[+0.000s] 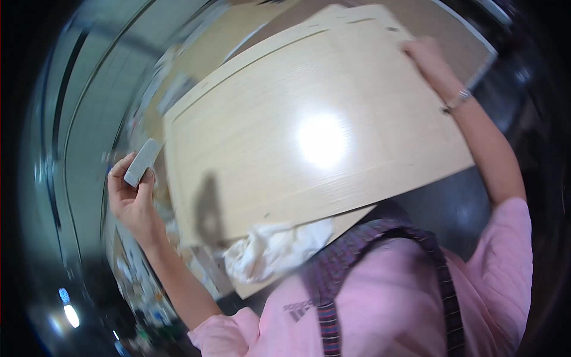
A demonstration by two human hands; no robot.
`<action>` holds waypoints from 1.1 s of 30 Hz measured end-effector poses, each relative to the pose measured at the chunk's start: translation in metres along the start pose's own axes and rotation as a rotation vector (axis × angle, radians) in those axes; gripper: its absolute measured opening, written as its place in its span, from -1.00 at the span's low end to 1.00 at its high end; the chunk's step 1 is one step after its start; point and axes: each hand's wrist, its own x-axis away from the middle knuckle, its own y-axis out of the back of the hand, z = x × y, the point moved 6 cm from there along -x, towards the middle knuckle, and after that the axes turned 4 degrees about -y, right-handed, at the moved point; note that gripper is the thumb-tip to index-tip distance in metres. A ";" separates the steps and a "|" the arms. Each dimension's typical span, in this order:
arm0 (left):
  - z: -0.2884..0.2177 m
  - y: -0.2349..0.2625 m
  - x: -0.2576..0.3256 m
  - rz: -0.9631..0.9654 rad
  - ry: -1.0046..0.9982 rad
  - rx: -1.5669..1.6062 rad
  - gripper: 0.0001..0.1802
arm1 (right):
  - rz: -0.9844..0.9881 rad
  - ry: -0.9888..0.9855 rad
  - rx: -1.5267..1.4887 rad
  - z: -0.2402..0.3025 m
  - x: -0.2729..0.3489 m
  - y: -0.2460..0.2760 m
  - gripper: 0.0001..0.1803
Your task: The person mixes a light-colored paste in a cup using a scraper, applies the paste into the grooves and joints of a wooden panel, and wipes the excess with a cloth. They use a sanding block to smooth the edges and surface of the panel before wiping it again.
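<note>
Left of the pale board (pixel 256 131), the left hand (pixel 132 199) is pinching a grey block (pixel 141 163). The right hand (pixel 431 64) is gripping the board's right edge, fingers closed.

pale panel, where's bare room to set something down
The pale panel is bare across its middle, between its left edge and the right hand. Crowded: the near edge, by white cloth, and beyond the left edge, where the left hand holds a grey block. Can't tell if the panel's level.
</note>
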 end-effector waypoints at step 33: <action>0.041 0.041 0.098 0.073 0.338 -0.166 -0.56 | -0.044 -0.205 -0.067 0.006 -0.010 0.026 -0.55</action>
